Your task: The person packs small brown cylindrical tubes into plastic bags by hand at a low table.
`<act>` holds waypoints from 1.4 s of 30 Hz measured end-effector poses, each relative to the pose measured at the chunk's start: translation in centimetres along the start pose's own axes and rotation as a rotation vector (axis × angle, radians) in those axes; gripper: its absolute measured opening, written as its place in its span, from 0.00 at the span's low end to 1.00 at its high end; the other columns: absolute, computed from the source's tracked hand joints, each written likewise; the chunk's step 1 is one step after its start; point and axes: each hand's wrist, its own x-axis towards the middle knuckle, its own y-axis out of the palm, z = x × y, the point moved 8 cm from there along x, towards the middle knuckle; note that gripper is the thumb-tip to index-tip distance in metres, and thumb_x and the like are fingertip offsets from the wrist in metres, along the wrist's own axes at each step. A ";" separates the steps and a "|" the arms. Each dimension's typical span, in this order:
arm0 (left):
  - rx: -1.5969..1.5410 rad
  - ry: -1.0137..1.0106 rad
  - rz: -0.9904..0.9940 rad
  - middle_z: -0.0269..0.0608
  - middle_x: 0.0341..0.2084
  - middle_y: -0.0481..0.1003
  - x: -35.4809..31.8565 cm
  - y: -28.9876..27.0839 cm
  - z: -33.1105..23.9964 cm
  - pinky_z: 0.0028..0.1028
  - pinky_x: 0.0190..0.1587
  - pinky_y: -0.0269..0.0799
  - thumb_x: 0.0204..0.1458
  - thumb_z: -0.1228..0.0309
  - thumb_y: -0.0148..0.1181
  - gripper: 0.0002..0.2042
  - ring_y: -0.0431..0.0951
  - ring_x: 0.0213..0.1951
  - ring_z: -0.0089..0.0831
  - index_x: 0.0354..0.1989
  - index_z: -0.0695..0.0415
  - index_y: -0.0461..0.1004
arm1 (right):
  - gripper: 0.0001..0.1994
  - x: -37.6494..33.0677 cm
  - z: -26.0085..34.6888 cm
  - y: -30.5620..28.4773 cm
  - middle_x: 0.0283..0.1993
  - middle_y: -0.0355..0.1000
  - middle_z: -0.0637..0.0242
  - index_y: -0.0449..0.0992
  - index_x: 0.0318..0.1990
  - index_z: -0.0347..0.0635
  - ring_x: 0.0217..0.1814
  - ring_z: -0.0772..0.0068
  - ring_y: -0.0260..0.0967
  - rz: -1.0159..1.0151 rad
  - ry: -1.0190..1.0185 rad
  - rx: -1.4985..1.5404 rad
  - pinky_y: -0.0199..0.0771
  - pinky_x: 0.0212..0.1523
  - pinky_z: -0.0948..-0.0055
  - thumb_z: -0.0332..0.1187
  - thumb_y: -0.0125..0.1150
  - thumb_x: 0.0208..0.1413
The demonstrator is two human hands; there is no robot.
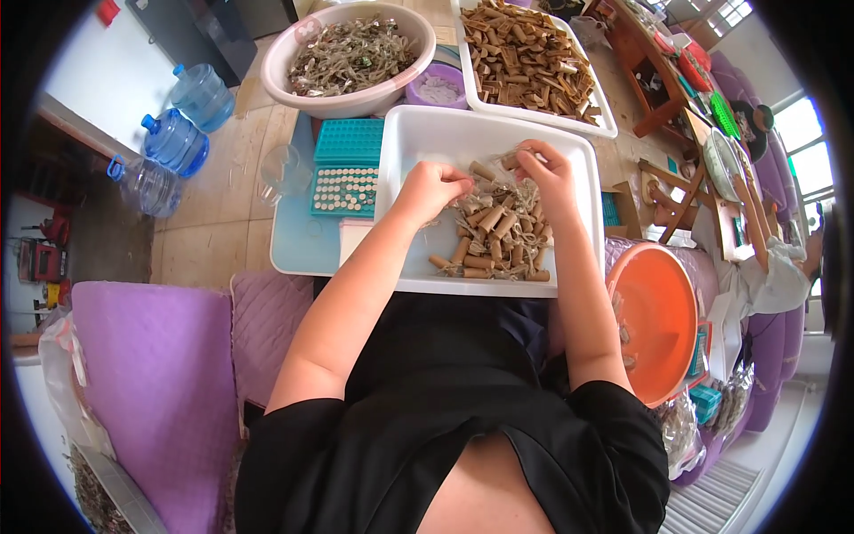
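A person in a black short-sleeved top [463, 383] bends both bare hands over a white plastic tray [414, 133], where short brown cardboard tubes [498, 233] tangled with pale strings lie heaped from the middle to the near edge. The left hand [436, 189], above the tray's middle, is closed with thumb and fingertips together; whatever it pinches is too small to make out. The right hand [545, 173], toward the far right corner, curls thumb and fingers beside a single tube [511, 161]; whether it grips that tube cannot be told. Between the hands, another tube tops the heap.

Just beyond the tray's left edge, two teal racks [347, 141] stand one behind the other on a light blue tabletop [298, 236], the nearer filled with rows of white round-topped pieces [345, 190]. Past the far edge sit a pale pink basin [277, 67] of tangled strips, a purple bowl [456, 73] and a second white tray [608, 114] piled with brown pieces [525, 62]. An orange basin [663, 325] stands beyond the near right corner.
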 end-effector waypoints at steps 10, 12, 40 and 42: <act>0.070 0.038 -0.088 0.42 0.24 0.78 -0.6 -0.4 -1.3 0.22 0.31 0.71 0.41 0.73 0.66 0.11 0.77 0.26 0.24 0.34 0.63 0.78 | 0.07 -0.8 1.9 0.6 0.38 0.70 0.68 0.73 0.39 0.35 0.32 0.81 0.69 0.038 -0.224 -0.170 0.69 0.32 0.82 0.23 0.58 0.51; 0.084 0.026 -0.098 0.42 0.24 0.78 -0.8 -0.6 -1.2 0.23 0.32 0.71 0.40 0.73 0.67 0.12 0.77 0.27 0.25 0.34 0.63 0.78 | 0.07 -1.2 2.7 0.9 0.40 0.68 0.69 0.74 0.38 0.34 0.33 0.82 0.69 -0.016 -0.304 -0.314 0.69 0.33 0.84 0.22 0.58 0.51; -0.257 0.020 0.152 0.35 0.29 0.76 -0.4 2.4 -1.1 0.21 0.35 0.70 0.45 0.71 0.65 0.13 0.74 0.30 0.20 0.39 0.63 0.75 | 0.10 -1.1 -0.5 3.1 0.28 0.70 0.73 0.76 0.40 0.39 0.32 0.84 0.64 0.077 -0.005 -0.223 0.63 0.33 0.82 0.32 0.63 0.50; -0.250 0.070 0.107 0.34 0.27 0.76 -0.3 2.2 -1.3 0.21 0.34 0.70 0.45 0.71 0.65 0.12 0.73 0.29 0.21 0.37 0.63 0.76 | 0.10 -1.3 1.0 4.1 0.36 0.70 0.68 0.76 0.39 0.39 0.37 0.78 0.66 0.195 -0.207 -0.222 0.66 0.38 0.78 0.32 0.64 0.49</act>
